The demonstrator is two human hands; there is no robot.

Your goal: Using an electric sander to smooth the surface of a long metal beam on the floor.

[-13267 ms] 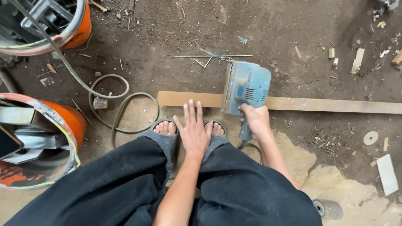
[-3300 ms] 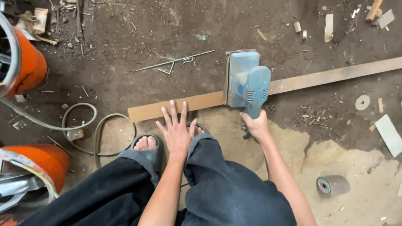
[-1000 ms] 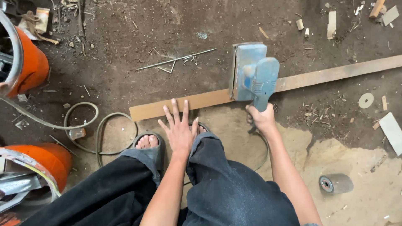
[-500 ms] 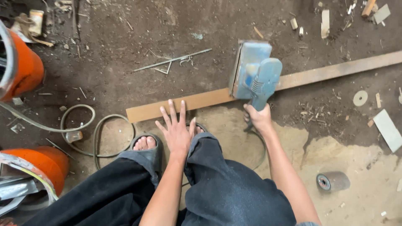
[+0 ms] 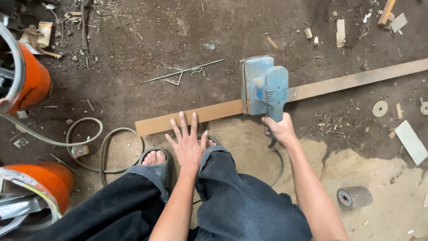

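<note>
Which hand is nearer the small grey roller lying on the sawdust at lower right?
Right. The right hand grips the blue sander handle, up and left of the roller. The left hand presses the wooden strip's near end, much farther left.

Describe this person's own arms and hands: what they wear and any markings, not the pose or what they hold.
Both arms are bare from the lower frame edge to the fingertips: no sleeves show. The left hand and right hand wear no gloves. No rings, watch, bands, tattoos or other markings are visible on either. Below the arms, the person wears dark loose trousers and open-toed sandals.
</note>
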